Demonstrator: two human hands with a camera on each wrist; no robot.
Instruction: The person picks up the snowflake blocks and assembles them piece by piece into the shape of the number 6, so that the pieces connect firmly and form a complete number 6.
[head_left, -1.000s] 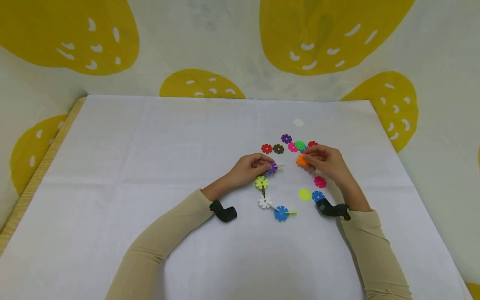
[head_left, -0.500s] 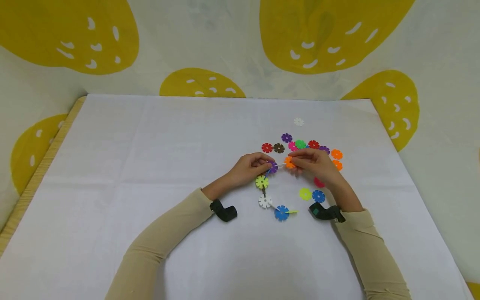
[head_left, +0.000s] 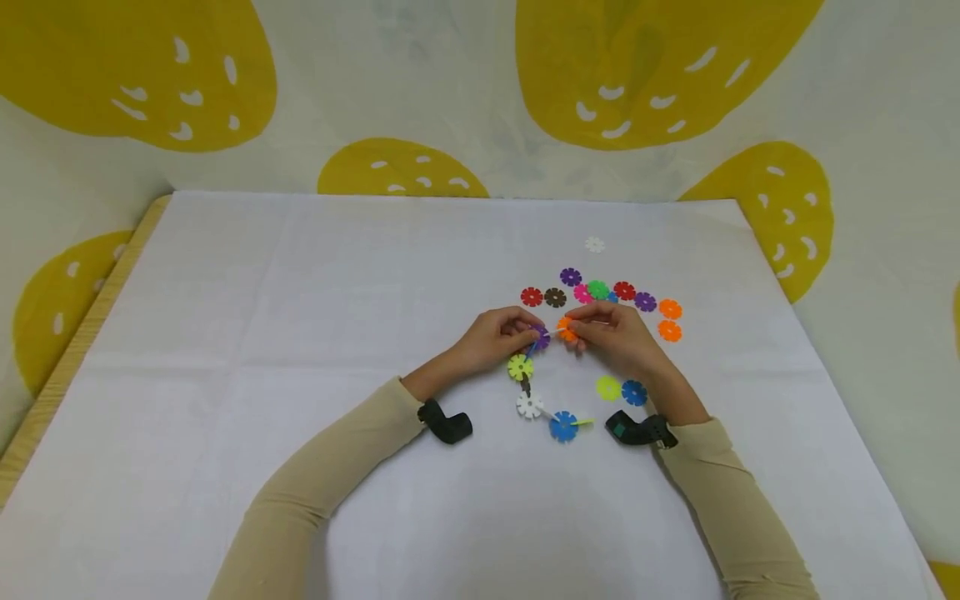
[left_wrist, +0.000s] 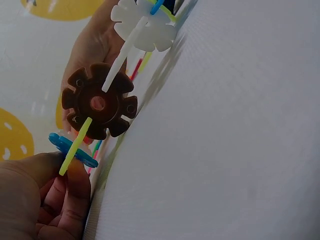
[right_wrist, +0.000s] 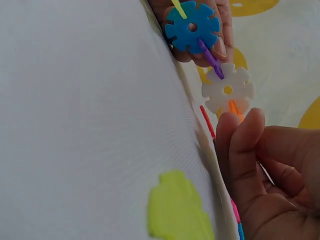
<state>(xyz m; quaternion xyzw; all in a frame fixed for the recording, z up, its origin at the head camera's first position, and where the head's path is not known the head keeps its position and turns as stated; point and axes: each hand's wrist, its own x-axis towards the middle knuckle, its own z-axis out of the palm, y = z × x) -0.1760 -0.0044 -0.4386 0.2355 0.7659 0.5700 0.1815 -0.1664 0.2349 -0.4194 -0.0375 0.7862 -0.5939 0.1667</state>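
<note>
My left hand [head_left: 498, 339] pinches a chain of slotted plastic discs near its purple disc [head_left: 541, 337]. Between thumb and fingers, my right hand [head_left: 618, 335] grips an orange disc [head_left: 567, 329]. In the right wrist view, that orange disc [right_wrist: 235, 107] meets the lower edge of a white disc [right_wrist: 228, 90] at the chain's end; whether it is slotted in, I cannot tell. The chain curves down through a yellow-green disc [head_left: 520, 367], a white disc [head_left: 529, 405] and a blue disc [head_left: 563, 427]. A brown disc [left_wrist: 98, 102] faces the left wrist camera.
Loose discs lie beyond my hands, among them a red disc [head_left: 532, 297], a brown disc [head_left: 555, 297] and a green disc [head_left: 597, 290]. Two orange discs [head_left: 671, 320] lie to the right. A yellow disc [head_left: 608, 388] and a blue disc [head_left: 633, 392] are nearer, on the white cloth [head_left: 300, 317].
My right hand has moved left with the orange disc, bringing it up to the white disc at the chain's end. My left hand has stayed nearly still.
</note>
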